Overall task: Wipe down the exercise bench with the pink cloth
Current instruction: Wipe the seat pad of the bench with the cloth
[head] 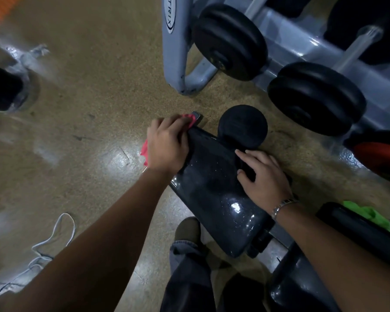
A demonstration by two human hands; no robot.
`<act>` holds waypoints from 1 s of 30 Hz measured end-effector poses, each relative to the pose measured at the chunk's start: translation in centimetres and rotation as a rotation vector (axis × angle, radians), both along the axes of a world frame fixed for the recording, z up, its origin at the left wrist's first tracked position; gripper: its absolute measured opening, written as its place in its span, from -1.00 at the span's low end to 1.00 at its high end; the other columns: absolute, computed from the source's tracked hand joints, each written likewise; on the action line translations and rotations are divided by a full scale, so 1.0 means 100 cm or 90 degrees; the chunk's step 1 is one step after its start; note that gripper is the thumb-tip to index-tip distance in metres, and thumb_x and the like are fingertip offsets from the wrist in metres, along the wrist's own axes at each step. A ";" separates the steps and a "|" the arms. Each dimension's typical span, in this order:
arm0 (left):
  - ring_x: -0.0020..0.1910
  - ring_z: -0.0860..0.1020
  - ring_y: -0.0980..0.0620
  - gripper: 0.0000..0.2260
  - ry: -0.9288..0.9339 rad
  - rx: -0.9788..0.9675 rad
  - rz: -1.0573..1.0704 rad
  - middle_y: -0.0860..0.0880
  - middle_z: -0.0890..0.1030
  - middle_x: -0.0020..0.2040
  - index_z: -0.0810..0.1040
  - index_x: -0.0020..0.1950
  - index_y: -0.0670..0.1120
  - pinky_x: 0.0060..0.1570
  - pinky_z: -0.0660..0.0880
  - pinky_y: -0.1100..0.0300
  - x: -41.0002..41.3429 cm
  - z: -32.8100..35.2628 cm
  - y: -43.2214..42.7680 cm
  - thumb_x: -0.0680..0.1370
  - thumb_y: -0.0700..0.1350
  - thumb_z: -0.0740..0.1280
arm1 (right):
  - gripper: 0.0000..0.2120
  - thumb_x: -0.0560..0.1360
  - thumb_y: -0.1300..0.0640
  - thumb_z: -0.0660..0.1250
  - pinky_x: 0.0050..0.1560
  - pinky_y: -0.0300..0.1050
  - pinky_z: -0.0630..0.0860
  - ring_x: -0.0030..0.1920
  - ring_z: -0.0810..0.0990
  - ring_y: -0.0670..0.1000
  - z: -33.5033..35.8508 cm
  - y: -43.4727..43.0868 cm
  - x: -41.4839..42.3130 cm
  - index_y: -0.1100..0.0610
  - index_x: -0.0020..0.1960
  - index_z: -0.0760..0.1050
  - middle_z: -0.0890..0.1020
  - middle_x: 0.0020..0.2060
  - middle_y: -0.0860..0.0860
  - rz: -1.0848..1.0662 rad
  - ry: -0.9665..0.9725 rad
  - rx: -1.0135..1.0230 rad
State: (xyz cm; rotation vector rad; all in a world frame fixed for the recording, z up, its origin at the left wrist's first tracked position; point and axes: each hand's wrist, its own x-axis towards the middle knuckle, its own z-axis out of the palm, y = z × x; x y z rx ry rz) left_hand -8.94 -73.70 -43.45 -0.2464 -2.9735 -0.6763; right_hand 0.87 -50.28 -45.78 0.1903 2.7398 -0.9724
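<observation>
The black padded seat of the exercise bench (214, 194) lies below me, shiny with small specks on it. My left hand (167, 145) grips the pink cloth (144, 150) and presses it against the seat's far left edge; pink folds stick out above and below the hand. My right hand (263, 174) lies on the seat's right side with its fingers spread, a metal watch on the wrist. A round black roller pad (243, 127) sits just beyond the seat.
A grey dumbbell rack (178, 52) with black dumbbells (230, 41) stands ahead and to the right. A green cloth (367, 212) lies on another black pad at right. My leg and shoe (187, 230) stand beside the bench. A white cord (54, 235) lies on the floor at left.
</observation>
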 end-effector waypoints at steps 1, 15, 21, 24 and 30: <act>0.12 0.49 -0.15 -0.70 -0.005 -0.005 -0.010 0.06 0.66 0.26 0.67 0.30 0.03 0.20 0.36 0.01 0.002 0.000 0.001 0.62 -0.13 0.29 | -0.53 0.57 0.06 0.35 0.29 -0.04 0.45 0.37 0.39 -0.02 -0.001 0.000 0.001 -0.10 0.47 0.44 0.49 0.37 -0.10 -0.002 0.003 0.000; 0.10 0.51 -0.15 -0.68 0.019 0.008 -0.127 -0.01 0.61 0.32 0.63 0.37 -0.03 0.18 0.43 -0.03 0.026 -0.006 -0.024 0.66 -0.18 0.26 | -0.54 0.59 0.05 0.31 0.29 -0.19 0.29 0.38 0.36 -0.01 -0.004 -0.003 0.005 -0.11 0.48 0.43 0.47 0.41 -0.10 -0.017 -0.002 0.009; 0.08 0.50 -0.16 -0.73 0.018 0.042 -0.021 -0.07 0.64 0.22 0.67 0.29 -0.07 0.16 0.33 0.22 0.019 -0.006 -0.009 0.64 -0.23 0.30 | -0.54 0.57 0.07 0.34 0.31 -0.08 0.39 0.34 0.41 0.03 -0.004 -0.003 0.004 -0.08 0.46 0.47 0.51 0.37 -0.07 -0.017 0.017 0.000; 0.11 0.49 -0.15 -0.71 0.026 0.058 -0.051 -0.11 0.62 0.27 0.66 0.32 -0.11 0.20 0.35 0.20 0.045 -0.011 -0.005 0.63 -0.25 0.32 | -0.55 0.57 0.06 0.34 0.31 -0.09 0.40 0.35 0.39 0.00 -0.004 -0.003 0.005 -0.10 0.46 0.46 0.50 0.38 -0.08 -0.021 0.017 -0.002; 0.06 0.54 -0.20 -0.76 0.091 0.039 -0.092 -0.18 0.64 0.20 0.68 0.22 -0.19 0.12 0.46 -0.03 0.056 -0.026 -0.018 0.60 -0.28 0.33 | -0.55 0.57 0.02 0.33 0.30 -0.10 0.40 0.31 0.41 -0.01 -0.006 0.002 0.001 -0.12 0.46 0.46 0.51 0.35 -0.11 -0.004 0.021 0.013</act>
